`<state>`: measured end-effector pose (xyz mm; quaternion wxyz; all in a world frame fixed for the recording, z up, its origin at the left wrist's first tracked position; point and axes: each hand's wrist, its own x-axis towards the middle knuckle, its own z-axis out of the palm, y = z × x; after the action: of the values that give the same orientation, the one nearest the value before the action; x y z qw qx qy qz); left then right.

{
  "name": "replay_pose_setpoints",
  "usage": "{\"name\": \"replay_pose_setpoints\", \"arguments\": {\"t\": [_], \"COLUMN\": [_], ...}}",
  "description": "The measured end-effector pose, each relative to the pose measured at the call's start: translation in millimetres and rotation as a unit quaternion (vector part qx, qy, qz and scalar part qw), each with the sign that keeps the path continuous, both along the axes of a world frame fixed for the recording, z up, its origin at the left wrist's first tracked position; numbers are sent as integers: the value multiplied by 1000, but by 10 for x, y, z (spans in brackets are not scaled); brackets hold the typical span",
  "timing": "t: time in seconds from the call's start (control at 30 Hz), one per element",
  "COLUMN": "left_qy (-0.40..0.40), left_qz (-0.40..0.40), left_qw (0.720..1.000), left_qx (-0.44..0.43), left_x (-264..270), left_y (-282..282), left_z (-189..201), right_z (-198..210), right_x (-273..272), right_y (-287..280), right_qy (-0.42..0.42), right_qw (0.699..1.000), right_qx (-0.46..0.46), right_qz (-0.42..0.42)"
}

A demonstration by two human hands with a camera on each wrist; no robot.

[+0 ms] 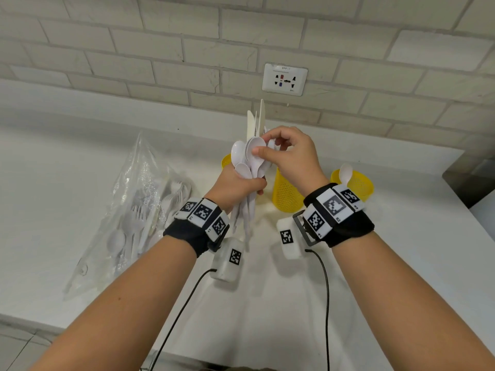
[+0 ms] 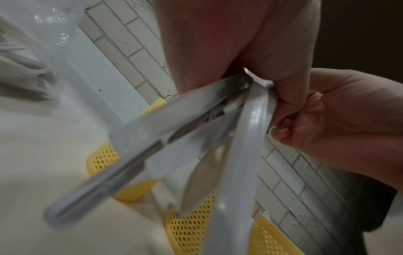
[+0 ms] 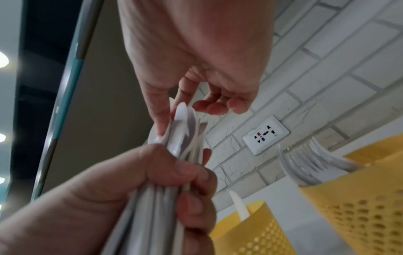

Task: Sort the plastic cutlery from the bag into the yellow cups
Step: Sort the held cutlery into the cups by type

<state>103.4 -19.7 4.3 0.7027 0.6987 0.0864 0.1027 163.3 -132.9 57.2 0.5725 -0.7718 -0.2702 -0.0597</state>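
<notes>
Both forearms fill the near edge of the head view, each with a black wristband carrying tag markers, cables trailing off the counter [image 1: 401, 263]. Far left on the counter lies the clear plastic bag [image 1: 128, 210], slumped, with white forks and spoons inside, long axes running roughly toward and away from the wall. Next, the left hand [image 1: 235, 186] is fisted around a bundle of white cutlery [image 1: 249, 167], fingers curled tight on the handles; bundle stands near upright, long axis vertical, spoon bowls and knife tips pointing up toward the wall, handles hanging down below the fist. Left wrist view shows handles [image 2: 165, 138] splayed out toward the camera, blurred. The right hand [image 1: 292, 156] is at the top of the bundle, thumb and forefinger pinching one spoon bowl [image 1: 255, 148], other fingers loosely curled. Behind the hands, three yellow mesh cups: left cup [image 1: 226, 160] mostly hidden behind the bundle, middle cup [image 1: 286, 194] just right of the left fist, right cup [image 1: 356, 183] with one spoon [image 1: 345, 172] standing bowl up. Right wrist view shows fork tines [image 3: 305, 160] sticking up from one cup and possibly a knife tip [image 3: 240, 205] from another; hard to tell, blurry. Wall socket [image 1: 284, 79] on the white brick wall above.
</notes>
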Motion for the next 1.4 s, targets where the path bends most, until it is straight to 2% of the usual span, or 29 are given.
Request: {"name": "replay_pose_setpoints", "arguments": {"t": [0.1, 0.2, 0.33, 0.43, 0.5, 0.57, 0.67, 0.77, 0.83, 0.93, 1.0, 1.1, 1.2, 1.27, 1.4], "left_qy": [-5, -7, 14, 38, 44, 46, 42, 25, -1, -16, -13, 3, -3, -9, -12], "left_qz": [-4, -6, -5, 29, 54, 70, 80, 74, 64, 60, 57, 63, 64, 58, 38], "left_qw": [1000, 1000, 999, 998, 996, 996, 995, 997, 998, 998, 998, 998, 998, 998, 998], "left_qx": [10, 20, 43, 50, 51, 43, 33, 19, -4, -11, 0, 19, 27, 30, 40], "left_x": [-19, -13, -20, -30, -21, -7, 30, 39, 39, 46, 51, 47, 39, 56, 120], "left_y": [-8, -1, 43, 83, 98, 94, 79, 48, 20, -9, -1, 22, 34, 32, -11], "left_z": [-31, -30, -55, -111, -117, -103, -92, -47, -11, 39, 45, 5, -48, -69, -47], "right_z": [80, 121, 208, 342, 389, 349, 125, -81, -106, -68, -42, 43, 131, 137, 72], "right_x": [24, 22, 51, 52, 49, 42, -24, -92, -138, -157, -143, -91, -38, -19, 18], "right_y": [-21, -22, -72, -151, -164, -129, -29, 37, 62, 87, 91, 45, -26, -41, -36], "right_qy": [53, 56, 64, 57, 52, 46, 44, 8, 11, 11, 10, 8, 7, 12, 89], "right_qw": [996, 993, 975, 954, 949, 966, 996, 990, 981, 978, 984, 998, 998, 996, 986], "right_qx": [70, 100, 213, 295, 309, 252, 69, -137, -189, -209, -178, -55, 46, 74, 134], "right_qz": [-5, 9, -19, 18, 36, 41, 48, 33, 29, 24, 9, -34, -51, -50, -40]}}
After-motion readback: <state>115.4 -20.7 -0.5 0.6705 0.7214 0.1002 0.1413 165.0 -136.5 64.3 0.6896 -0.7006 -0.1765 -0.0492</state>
